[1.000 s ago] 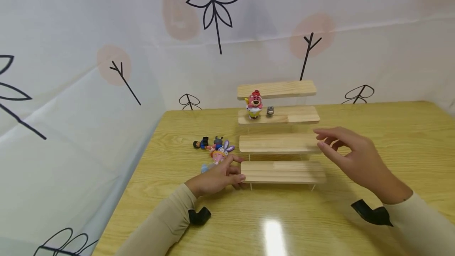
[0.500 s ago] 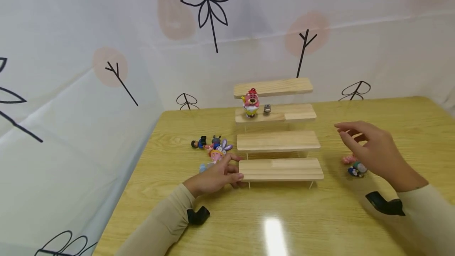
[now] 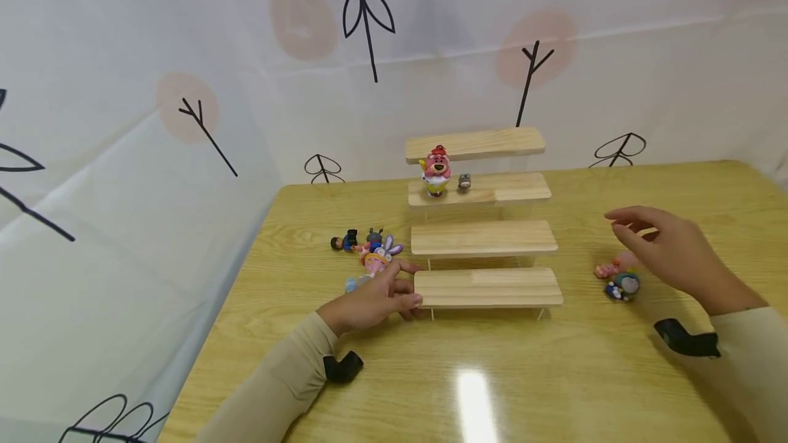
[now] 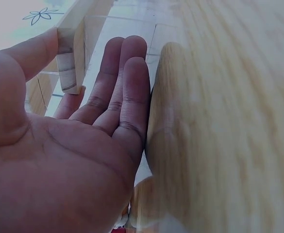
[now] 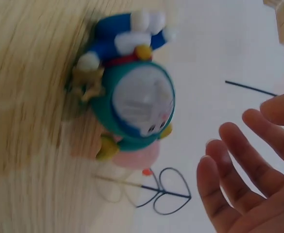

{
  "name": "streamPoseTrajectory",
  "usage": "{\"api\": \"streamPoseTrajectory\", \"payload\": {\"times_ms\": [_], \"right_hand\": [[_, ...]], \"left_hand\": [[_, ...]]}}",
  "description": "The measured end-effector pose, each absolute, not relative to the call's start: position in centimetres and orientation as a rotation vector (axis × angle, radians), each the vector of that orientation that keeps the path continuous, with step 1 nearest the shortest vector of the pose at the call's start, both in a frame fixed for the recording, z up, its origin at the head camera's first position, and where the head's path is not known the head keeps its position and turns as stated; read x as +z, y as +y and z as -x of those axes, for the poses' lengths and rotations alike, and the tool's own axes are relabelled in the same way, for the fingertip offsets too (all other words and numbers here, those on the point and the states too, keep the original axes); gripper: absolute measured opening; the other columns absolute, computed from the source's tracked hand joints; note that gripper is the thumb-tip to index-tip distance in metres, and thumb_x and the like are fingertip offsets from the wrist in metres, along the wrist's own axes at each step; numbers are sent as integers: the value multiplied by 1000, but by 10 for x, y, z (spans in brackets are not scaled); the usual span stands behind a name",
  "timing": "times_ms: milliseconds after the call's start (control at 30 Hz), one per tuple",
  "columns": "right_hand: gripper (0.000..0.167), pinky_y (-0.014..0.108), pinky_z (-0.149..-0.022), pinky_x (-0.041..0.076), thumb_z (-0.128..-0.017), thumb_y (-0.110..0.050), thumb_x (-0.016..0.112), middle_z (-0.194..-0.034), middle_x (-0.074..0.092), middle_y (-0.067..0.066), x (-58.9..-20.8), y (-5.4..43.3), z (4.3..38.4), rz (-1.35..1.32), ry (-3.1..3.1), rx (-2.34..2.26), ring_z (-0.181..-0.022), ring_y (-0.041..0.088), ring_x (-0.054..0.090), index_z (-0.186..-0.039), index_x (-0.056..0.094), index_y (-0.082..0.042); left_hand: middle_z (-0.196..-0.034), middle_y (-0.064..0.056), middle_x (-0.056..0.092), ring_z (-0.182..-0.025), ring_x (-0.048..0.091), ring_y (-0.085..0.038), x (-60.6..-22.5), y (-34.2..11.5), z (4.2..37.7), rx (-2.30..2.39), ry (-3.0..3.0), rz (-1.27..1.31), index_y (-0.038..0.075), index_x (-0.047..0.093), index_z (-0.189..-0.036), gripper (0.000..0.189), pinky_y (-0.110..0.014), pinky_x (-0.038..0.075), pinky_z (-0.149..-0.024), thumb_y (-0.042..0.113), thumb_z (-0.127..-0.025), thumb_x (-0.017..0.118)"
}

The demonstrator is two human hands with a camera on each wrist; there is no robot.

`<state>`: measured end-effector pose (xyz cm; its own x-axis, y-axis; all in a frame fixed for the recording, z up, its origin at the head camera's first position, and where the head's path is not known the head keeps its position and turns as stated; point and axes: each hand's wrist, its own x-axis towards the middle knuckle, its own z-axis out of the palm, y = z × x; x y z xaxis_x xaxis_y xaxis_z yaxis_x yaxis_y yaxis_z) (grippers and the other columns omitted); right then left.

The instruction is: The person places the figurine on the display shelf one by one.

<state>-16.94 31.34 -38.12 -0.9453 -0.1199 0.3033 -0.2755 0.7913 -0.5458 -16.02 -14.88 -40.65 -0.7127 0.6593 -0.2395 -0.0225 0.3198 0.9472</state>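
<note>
My left hand (image 3: 372, 303) pinches the left end of the lowest step of a four-tier wooden display shelf (image 3: 486, 287). In the left wrist view its thumb and index finger lie on two sides of the board (image 4: 70, 58), and the other fingers extend below. My right hand (image 3: 671, 255) hovers, holding nothing, above the table right of the shelf. Beside it lie a teal-hooded figurine (image 3: 624, 286) and a pink figurine (image 3: 606, 270). The right wrist view shows the teal-hooded figurine (image 5: 142, 99) close up, apart from the relaxed fingers (image 5: 239, 170).
A pink bear figurine (image 3: 436, 173) and a tiny grey figurine (image 3: 464, 182) stand on the second-highest step. Left of the shelf lie several figurines, including a dark-haired one (image 3: 345, 241) and a rabbit-eared one (image 3: 377, 262). A patterned cloth (image 3: 455, 87) hangs behind the table.
My right hand has moved right, from the shelf's right end to over the figurines there. My left hand stays at the lowest step. The view has shifted slightly.
</note>
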Motion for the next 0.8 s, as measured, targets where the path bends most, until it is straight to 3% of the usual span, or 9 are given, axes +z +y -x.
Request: {"api": "streamPoseTrajectory", "payload": {"times_ms": [100, 200, 333, 433, 567, 633, 800], "right_hand": [[29, 10, -61, 43, -101, -20, 61, -110, 69, 21, -384, 322, 173, -321, -2787, 872, -79, -22, 45, -125, 66, -5], [29, 19, -60, 45, -101, -21, 60, -114, 67, 26, -386, 329, 175, -320, -2863, 830, -84, -9, 54, -125, 66, -5], [31, 26, -62, 46, -102, -24, 59, -115, 66, 28, -391, 334, 177, -339, -2962, 807, -95, 26, 63, -126, 65, -4], [34, 25, -63, 47, -101, -25, 61, -116, 66, 28, -394, 337, 179, -362, -3001, 812, -95, 14, 62, -127, 64, -3], [33, 21, -64, 47, -99, -25, 64, -119, 67, 20, -399, 345, 179, -395, -2991, 834, -89, -21, 44, -126, 65, -6], [29, 20, -64, 47, -99, -22, 65, -116, 68, 11, -402, 349, 179, -435, -2969, 850, -88, -24, 42, -124, 66, -7], [22, 20, -64, 48, -97, -14, 65, -110, 56, -29, -408, 354, 179, -509, -2944, 878, -90, -21, 46, -119, 69, -10]], "left_hand": [[-120, -15, 68, -96, 70, -24, -405, -149, 161, 1427, 1978, -557, 18, 28, -146, 52, -34, 55, -89, 29, -104, 56], [-121, -16, 68, -97, 70, -23, -405, -149, 161, 1425, 1972, -560, 17, 27, -146, 53, -34, 55, -89, 29, -104, 56], [-121, -16, 68, -96, 70, -23, -405, -149, 161, 1425, 1972, -560, 17, 27, -147, 53, -34, 55, -88, 28, -104, 56], [-120, -17, 68, -95, 70, -22, -405, -148, 162, 1437, 1968, -553, 17, 26, -147, 54, -33, 55, -87, 27, -104, 56], [-120, -18, 68, -94, 70, -22, -406, -147, 163, 1460, 1951, -550, 14, 26, -147, 54, -33, 56, -87, 25, -104, 57], [-121, -18, 67, -95, 70, -21, -407, -147, 163, 1465, 1944, -545, 13, 26, -147, 54, -33, 56, -86, 24, -104, 57], [-124, -17, 67, -96, 70, -21, -406, -148, 162, 1458, 1945, -539, 15, 26, -147, 55, -33, 56, -86, 26, -103, 58]]}}
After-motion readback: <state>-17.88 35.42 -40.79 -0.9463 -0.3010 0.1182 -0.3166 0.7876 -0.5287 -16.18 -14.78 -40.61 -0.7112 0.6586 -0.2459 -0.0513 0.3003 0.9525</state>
